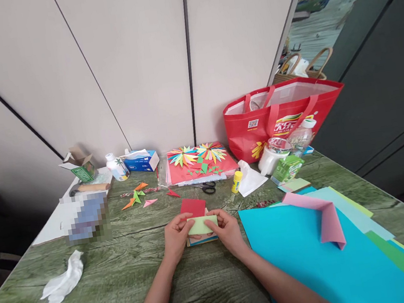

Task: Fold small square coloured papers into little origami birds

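Observation:
A pale green piece of paper (200,225), a wide rectangle in shape, is held up between my two hands. My left hand (177,235) pinches its left end with thumb and fingers. At the right end, my right hand (228,229) grips it the same way. Just beyond lies a red paper square (192,207), and under my hands is a small stack of cut paper (203,241), mostly covered. Several folded paper pieces (136,197) in orange, green, pink and red lie farther left. Scissors (208,188) and a yellow glue stick (236,182) are beyond my hands.
Large coloured sheets, a blue one (316,256) on top, spread over the right side. A red bag (255,126), a bottle (302,136) and a jar stand behind. Paper fans rest on a red sheet (179,175). Crumpled tissue (65,281) lies left, a tissue pack (142,161) at the back.

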